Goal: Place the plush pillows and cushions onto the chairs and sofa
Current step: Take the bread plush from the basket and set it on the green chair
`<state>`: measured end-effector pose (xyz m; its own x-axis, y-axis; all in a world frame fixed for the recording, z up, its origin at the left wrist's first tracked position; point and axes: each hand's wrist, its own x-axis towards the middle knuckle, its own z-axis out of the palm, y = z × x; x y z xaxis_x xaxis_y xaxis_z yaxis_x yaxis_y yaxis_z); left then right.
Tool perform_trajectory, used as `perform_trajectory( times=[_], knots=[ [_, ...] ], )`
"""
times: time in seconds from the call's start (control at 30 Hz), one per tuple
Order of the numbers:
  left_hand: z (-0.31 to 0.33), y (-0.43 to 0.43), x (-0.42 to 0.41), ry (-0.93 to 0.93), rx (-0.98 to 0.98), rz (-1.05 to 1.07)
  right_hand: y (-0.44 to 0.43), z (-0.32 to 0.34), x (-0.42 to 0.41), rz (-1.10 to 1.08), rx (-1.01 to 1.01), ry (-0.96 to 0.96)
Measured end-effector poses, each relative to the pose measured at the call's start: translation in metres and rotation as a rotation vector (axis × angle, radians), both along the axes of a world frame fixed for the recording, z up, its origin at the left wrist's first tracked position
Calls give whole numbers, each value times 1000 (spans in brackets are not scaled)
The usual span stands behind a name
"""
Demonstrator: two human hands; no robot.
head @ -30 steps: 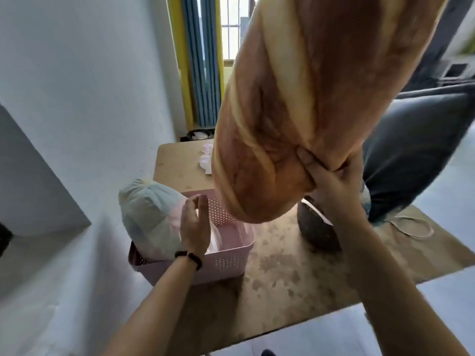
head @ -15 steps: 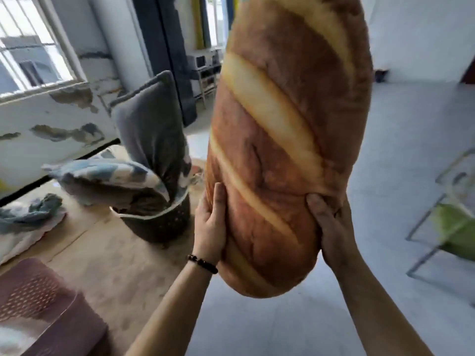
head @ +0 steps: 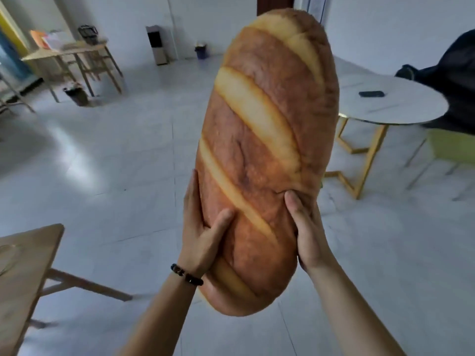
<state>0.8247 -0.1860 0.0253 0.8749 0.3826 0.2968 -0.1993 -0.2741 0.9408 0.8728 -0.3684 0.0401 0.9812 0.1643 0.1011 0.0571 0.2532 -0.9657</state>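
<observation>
Both left hand [head: 203, 237] and right hand [head: 308, 235] grip loaf pillow [head: 264, 150].

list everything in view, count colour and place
bread-shaped pillow: one, brown with pale stripes, upright at centre
round table: one, white top, gold legs, right
small flat object: one, dark, on round table
chair: one, green seat, far right
near wooden table: one, tan, lower left
far wooden table: one, tan, upper left
dark bin: one, by far wooden table
blue bin: one, at back wall
bracelet: one, dark beads, left wrist
left hand: one, grips pillow's left side
right hand: one, grips pillow's right side
</observation>
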Motion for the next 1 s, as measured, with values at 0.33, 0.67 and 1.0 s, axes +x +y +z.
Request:
perform_trajectory(
  times=[0.33, 0.67, 1.0],
  knots=[
    [-64, -22, 226, 89, -179, -54, -31, -45, 194, 3, -98, -85],
    [-41, -36, 479, 271, -541, -324, -85, -45, 424, -265, -195, 37],
    [-130, -110, 672, 528, -269, -288, -149, -164, 607, -103, -165, 487]
  ],
)
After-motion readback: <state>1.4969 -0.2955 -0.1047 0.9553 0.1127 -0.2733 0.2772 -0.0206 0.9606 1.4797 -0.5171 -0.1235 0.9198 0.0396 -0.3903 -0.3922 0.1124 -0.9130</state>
